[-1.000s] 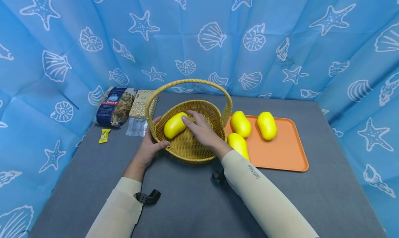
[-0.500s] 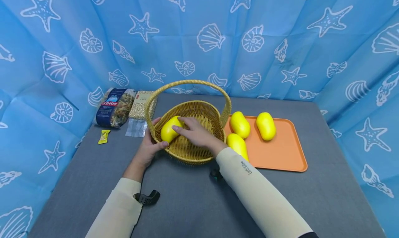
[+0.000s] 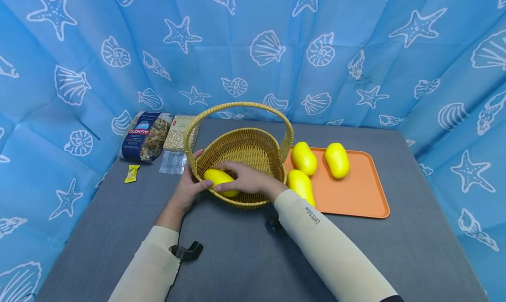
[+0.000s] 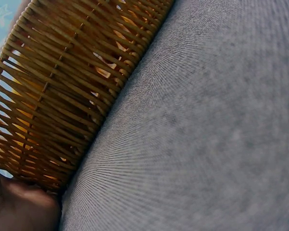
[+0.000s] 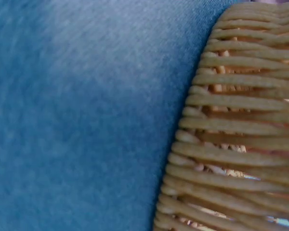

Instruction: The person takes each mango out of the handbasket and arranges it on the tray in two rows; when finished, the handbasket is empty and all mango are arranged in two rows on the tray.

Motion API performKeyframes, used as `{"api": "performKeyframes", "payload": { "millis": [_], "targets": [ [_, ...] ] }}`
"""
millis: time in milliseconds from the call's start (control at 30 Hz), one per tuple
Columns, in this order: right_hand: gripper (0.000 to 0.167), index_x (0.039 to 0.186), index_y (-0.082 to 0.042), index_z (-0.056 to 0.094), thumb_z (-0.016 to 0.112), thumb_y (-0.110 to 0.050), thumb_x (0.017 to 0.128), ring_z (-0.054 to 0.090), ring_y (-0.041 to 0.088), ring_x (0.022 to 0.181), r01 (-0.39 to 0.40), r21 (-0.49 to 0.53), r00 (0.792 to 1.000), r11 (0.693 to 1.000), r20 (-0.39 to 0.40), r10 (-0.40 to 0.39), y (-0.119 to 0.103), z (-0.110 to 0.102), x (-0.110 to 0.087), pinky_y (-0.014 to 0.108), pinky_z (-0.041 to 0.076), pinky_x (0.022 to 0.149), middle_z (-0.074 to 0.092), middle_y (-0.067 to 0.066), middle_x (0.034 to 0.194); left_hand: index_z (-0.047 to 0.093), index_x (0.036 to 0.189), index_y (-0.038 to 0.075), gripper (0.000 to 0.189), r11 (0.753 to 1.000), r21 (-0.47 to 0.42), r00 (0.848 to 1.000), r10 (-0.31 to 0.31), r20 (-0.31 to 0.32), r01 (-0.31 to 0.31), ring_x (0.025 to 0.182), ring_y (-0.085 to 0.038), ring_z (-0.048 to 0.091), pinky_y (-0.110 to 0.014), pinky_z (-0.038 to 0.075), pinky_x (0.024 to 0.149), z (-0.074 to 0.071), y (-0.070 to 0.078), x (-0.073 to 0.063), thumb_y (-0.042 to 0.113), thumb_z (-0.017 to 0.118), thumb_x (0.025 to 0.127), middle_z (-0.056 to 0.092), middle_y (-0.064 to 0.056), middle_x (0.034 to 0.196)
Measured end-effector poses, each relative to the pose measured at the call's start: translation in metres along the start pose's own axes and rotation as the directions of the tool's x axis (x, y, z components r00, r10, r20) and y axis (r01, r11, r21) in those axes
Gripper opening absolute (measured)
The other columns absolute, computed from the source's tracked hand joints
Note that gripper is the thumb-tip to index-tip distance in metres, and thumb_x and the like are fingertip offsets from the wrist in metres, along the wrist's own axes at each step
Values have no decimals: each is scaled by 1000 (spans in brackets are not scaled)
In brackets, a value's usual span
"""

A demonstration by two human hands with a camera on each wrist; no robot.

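A woven wicker basket [image 3: 257, 157] with a tall arched handle stands on the grey table in the head view. My left hand [image 3: 185, 191] grips its left rim, thumb over the edge and fingers round the outside. Inside, at the front left, lies a smooth yellow mango [image 3: 216, 177]. My right hand [image 3: 248, 179] reaches over the basket's right side and holds this mango between thumb and fingers. The left wrist view shows the weave of the basket [image 4: 53, 77] beside part of my left hand [image 4: 26, 209]. Only the basket wall [image 5: 241, 125] and cloth fill the right wrist view.
Right of the basket, an orange tray [image 3: 352, 196] carries three more mangoes [image 3: 337, 160]. At the back left lie a dark blue pasta bag [image 3: 144, 135] and a clear pack of pale grains [image 3: 179, 133]. A small yellow wrapped candy [image 3: 132, 173] is in front of them.
My right hand has moved the mango toward the front of the basket and turned it from slanting upright to lying more crosswise. The left hand has stayed on the rim.
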State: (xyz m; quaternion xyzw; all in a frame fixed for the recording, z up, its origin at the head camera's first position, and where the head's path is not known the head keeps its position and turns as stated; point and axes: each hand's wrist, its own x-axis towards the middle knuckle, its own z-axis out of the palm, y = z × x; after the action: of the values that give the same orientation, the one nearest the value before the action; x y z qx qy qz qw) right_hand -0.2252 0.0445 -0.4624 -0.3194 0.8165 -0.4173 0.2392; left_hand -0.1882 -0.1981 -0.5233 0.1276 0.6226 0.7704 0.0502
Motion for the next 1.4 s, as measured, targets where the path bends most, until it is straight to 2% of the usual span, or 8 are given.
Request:
{"api": "performKeyframes", "payload": {
  "millis": [133,367,667,933,1033,1167,1267,1400],
  "targets": [
    [74,160,-14,54,76,-50,100,53,19,127,-12,-3,1000,1000,10,12,1,-2,-3,43,45,105,56,1,152,23,173,19,94,1000,-3,1000,-1,0,1,148,-44,36,-28,49,105,0,-1,0,-11,70,97,31,-19,170],
    [68,159,-12,53,78,-22,96,58,20,115,-42,-35,999,998,29,43,-3,-7,-8,40,49,97,61,3,144,23,173,18,96,1000,-28,1000,4,1,-4,148,-44,35,-28,49,105,0,-2,0,-1,79,98,30,-17,171],
    [69,159,-8,52,82,-24,99,57,19,117,-80,-202,997,976,-1,82,-14,-6,-15,40,49,99,59,7,147,24,173,20,94,1000,-16,1000,-7,-10,7,147,-41,37,-28,49,106,0,-1,-1,-3,76,99,30,-17,170],
    [68,162,-8,49,79,-23,103,56,24,129,-61,-159,994,985,-101,45,-18,-12,-33,45,47,107,57,10,152,25,173,23,94,1000,-10,999,-22,-25,22,143,-34,44,-31,50,105,2,0,-1,-11,70,97,32,-17,169],
    [70,163,-8,49,80,-23,103,55,25,132,-40,-155,990,987,-142,18,-19,-16,-41,46,46,109,56,9,155,25,173,22,94,1000,-20,1000,-18,-17,18,143,-38,43,-32,51,106,2,0,-1,-11,71,98,32,-17,169],
    [69,163,-11,50,80,-25,103,58,25,128,-24,-86,980,996,-200,7,-19,-24,-53,47,49,107,58,4,153,25,173,21,96,999,-35,1000,-7,-9,7,144,-44,40,-34,50,108,0,-1,-1,-4,78,98,32,-17,169],
    [68,163,-15,50,79,-28,103,58,27,128,-24,-10,971,1000,-240,21,-18,-28,-61,49,51,105,58,2,151,25,173,20,99,999,-41,1000,0,-10,0,143,-42,40,-33,48,108,0,-3,0,5,85,96,32,-17,169],
    [66,163,-19,49,78,-31,105,57,31,131,-28,65,963,998,-267,44,-17,-30,-72,52,51,105,57,1,152,25,173,20,99,999,-42,1000,0,-14,0,142,-39,42,-32,48,107,-2,-3,0,3,84,96,33,-16,168]
  ]
}}
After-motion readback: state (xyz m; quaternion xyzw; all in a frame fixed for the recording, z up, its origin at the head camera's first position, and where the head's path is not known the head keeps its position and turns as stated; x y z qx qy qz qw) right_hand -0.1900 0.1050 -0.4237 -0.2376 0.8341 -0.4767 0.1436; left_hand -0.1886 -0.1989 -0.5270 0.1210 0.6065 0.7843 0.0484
